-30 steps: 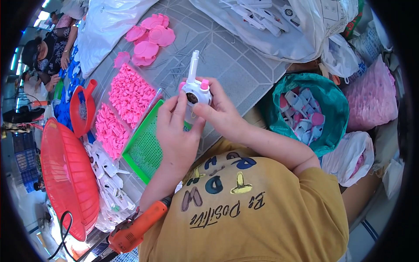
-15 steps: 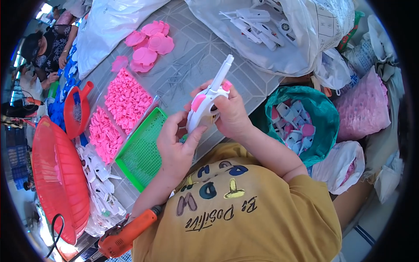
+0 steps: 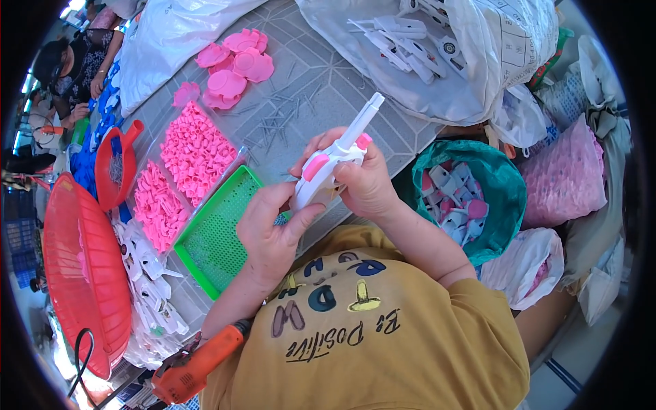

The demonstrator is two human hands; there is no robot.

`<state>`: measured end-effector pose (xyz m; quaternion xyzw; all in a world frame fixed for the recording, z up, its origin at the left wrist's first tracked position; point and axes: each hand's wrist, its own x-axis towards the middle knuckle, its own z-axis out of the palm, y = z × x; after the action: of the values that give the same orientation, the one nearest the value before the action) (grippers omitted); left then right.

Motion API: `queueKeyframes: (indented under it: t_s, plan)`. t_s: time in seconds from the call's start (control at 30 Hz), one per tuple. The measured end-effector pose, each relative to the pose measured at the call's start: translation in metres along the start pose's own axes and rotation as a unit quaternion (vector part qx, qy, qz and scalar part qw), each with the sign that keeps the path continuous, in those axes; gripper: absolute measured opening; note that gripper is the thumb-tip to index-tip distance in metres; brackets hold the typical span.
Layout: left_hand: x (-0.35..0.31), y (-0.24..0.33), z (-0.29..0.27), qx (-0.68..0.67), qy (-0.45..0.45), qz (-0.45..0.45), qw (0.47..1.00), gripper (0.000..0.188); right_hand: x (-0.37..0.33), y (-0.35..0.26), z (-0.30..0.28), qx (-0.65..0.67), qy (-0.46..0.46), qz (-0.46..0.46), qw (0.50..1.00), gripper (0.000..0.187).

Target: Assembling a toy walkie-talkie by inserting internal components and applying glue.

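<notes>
A white toy gun (image 3: 339, 154) with pink parts is held between my two hands above the near side of the table, its long barrel slanting up and to the right. My left hand (image 3: 268, 222) pinches its lower end between thumb and fingers. Around the middle of the body, close to the barrel's base, my right hand (image 3: 369, 184) is closed, its thumb lying on the near face. Fingers behind the toy are partly hidden.
A green mesh tray (image 3: 219, 222), small pink parts (image 3: 198, 147) and pink scalloped discs (image 3: 229, 85) lie left. Thin metal pins (image 3: 277, 126) are scattered mid-table. A teal bag (image 3: 506, 212) of pieces stands right. An orange power tool (image 3: 195, 369) and red basin (image 3: 92, 273) are near left.
The toy gun has shifted slightly right and down in the picture, and its barrel leans further right. Both hands keep hold of it; my right thumb has moved a little along the body.
</notes>
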<state>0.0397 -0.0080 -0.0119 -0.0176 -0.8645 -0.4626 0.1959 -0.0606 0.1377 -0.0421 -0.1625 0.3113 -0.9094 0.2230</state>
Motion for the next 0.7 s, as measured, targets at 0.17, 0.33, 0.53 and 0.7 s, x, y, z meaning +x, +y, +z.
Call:
queueKeyframes:
  t_s: [0.17, 0.33, 0.53, 0.7]
  plan:
    - [0.001, 0.002, 0.002, -0.026, 0.003, -0.023, 0.999, 0.037, -0.002, -0.002, -0.002, -0.013, 0.001, 0.012, 1.000, 0.047]
    - [0.006, 0.006, 0.001, -0.027, 0.008, -0.032, 0.999, 0.035, -0.003, -0.003, -0.002, 0.005, 0.003, 0.013, 1.000, 0.048]
    - [0.030, 0.010, -0.011, 0.036, 0.083, 0.136, 0.987, 0.031, -0.003, -0.003, -0.007, -0.054, -0.027, 0.000, 0.998, 0.050]
    - [0.029, 0.017, -0.004, 0.072, 0.067, 0.169, 0.981, 0.031, -0.005, 0.003, 0.003, -0.107, -0.023, -0.058, 0.992, 0.051]
